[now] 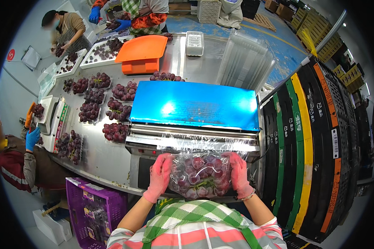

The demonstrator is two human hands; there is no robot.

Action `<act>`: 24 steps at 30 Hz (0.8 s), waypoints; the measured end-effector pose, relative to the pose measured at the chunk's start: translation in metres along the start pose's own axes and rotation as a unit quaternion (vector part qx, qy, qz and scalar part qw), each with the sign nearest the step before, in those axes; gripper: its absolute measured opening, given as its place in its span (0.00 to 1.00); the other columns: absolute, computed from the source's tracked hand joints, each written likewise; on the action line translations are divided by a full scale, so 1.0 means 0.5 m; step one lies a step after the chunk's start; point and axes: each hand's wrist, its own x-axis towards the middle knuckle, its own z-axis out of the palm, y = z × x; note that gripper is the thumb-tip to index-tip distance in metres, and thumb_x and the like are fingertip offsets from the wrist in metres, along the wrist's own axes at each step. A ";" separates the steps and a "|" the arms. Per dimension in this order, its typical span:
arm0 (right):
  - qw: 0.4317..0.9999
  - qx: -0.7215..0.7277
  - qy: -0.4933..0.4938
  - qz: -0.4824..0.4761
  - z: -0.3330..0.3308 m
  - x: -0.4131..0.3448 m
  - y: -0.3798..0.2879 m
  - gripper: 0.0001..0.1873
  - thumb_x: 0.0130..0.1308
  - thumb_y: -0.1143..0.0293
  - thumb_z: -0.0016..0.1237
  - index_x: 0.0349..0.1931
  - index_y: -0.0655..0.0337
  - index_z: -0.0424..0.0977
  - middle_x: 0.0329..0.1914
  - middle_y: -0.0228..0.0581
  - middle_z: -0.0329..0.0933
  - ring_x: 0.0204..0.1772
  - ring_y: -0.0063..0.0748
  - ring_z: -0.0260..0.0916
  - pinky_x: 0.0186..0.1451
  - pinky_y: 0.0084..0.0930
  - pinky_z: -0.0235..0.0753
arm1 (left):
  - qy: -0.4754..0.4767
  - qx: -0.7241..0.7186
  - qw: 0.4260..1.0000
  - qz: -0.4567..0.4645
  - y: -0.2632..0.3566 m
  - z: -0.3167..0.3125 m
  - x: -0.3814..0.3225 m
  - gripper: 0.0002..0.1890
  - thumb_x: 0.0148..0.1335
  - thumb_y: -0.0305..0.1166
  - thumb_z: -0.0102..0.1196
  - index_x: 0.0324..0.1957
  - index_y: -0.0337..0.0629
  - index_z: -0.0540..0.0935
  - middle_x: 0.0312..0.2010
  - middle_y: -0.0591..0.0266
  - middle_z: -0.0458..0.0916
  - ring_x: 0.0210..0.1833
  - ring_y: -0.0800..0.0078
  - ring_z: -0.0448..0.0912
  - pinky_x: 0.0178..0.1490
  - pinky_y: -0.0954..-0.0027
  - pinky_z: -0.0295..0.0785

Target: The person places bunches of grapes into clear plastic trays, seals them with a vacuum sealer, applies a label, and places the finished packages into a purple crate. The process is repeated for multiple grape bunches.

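A tray of red grapes point(202, 176), covered with clear plastic film, is held between my two pink-gloved hands. My left hand point(160, 174) grips its left side and the film's edge. Opposite it, my right hand point(239, 174) grips the right side. Film stretches from the tray back over the metal rollers of a wrapping machine point(193, 137), whose blue cover point(193, 104) slopes behind them. Left of the machine, several trays of grapes point(115, 132) stand on the steel table point(103, 155). The underside of the held tray is hidden.
An orange scale point(141, 53) and stacked clear trays point(244, 59) stand behind the machine. Tall stacked crates point(302, 149) border the right side. A purple crate point(95, 211) is low at left. A co-worker's blue-gloved hand point(33, 138) is beside a white scale point(51, 124); more co-workers stand beyond.
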 end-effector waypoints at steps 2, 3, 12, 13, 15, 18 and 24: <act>0.999 0.026 0.022 -0.028 0.024 -0.031 0.028 0.22 0.68 0.57 0.32 0.39 0.66 0.75 0.40 0.44 0.77 0.44 0.35 0.72 0.52 0.28 0.67 | -0.014 -0.114 0.993 -0.035 -0.023 -0.008 -0.014 0.09 0.67 0.30 0.42 0.44 0.37 0.73 0.37 0.70 0.73 0.37 0.84 0.67 0.41 0.81 0.64; 0.999 0.026 0.027 -0.008 0.038 -0.044 0.045 0.21 0.68 0.57 0.34 0.40 0.66 0.75 0.40 0.43 0.77 0.44 0.32 0.72 0.51 0.26 0.68 | -0.010 -0.033 0.999 -0.008 -0.034 -0.017 -0.020 0.09 0.67 0.30 0.42 0.44 0.38 0.73 0.37 0.71 0.72 0.36 0.84 0.67 0.41 0.81 0.63; 0.996 -0.013 -0.035 0.083 0.080 -0.031 0.098 0.18 0.68 0.58 0.36 0.42 0.67 0.69 0.40 0.52 0.73 0.45 0.48 0.69 0.51 0.32 0.66 | 0.025 0.287 0.953 0.091 -0.132 -0.057 -0.011 0.16 0.66 0.37 0.45 0.52 0.41 0.68 0.33 0.48 0.77 0.34 0.55 0.78 0.37 0.60 0.70; 0.997 -0.005 -0.023 0.077 0.077 -0.030 0.088 0.18 0.68 0.58 0.35 0.42 0.67 0.69 0.40 0.53 0.73 0.45 0.49 0.69 0.51 0.32 0.66 | 0.033 0.286 0.951 0.109 -0.131 -0.058 -0.011 0.17 0.66 0.38 0.44 0.53 0.41 0.68 0.33 0.48 0.78 0.35 0.55 0.78 0.38 0.60 0.70; 0.997 -0.003 -0.009 0.077 0.072 -0.030 0.067 0.14 0.68 0.63 0.38 0.45 0.64 0.68 0.38 0.44 0.74 0.42 0.35 0.70 0.47 0.26 0.68 | 0.015 0.270 0.960 0.070 -0.123 -0.063 -0.010 0.20 0.65 0.39 0.46 0.56 0.42 0.66 0.33 0.52 0.78 0.37 0.62 0.79 0.40 0.65 0.71; 0.985 0.132 -0.003 0.110 0.043 -0.035 0.048 0.11 0.66 0.69 0.42 0.47 0.60 0.68 0.36 0.30 0.72 0.42 0.17 0.68 0.42 0.16 0.68 | -0.033 0.046 0.987 -0.149 -0.101 -0.084 -0.018 0.23 0.64 0.39 0.48 0.59 0.43 0.64 0.38 0.57 0.78 0.40 0.72 0.77 0.43 0.71 0.72; 0.971 0.208 0.067 0.099 -0.039 -0.111 0.053 0.11 0.66 0.70 0.42 0.46 0.63 0.70 0.36 0.27 0.70 0.36 0.14 0.63 0.37 0.13 0.65 | 0.030 -0.037 0.998 -0.047 -0.068 -0.179 -0.054 0.25 0.60 0.32 0.50 0.59 0.46 0.63 0.41 0.64 0.72 0.39 0.73 0.75 0.46 0.70 0.73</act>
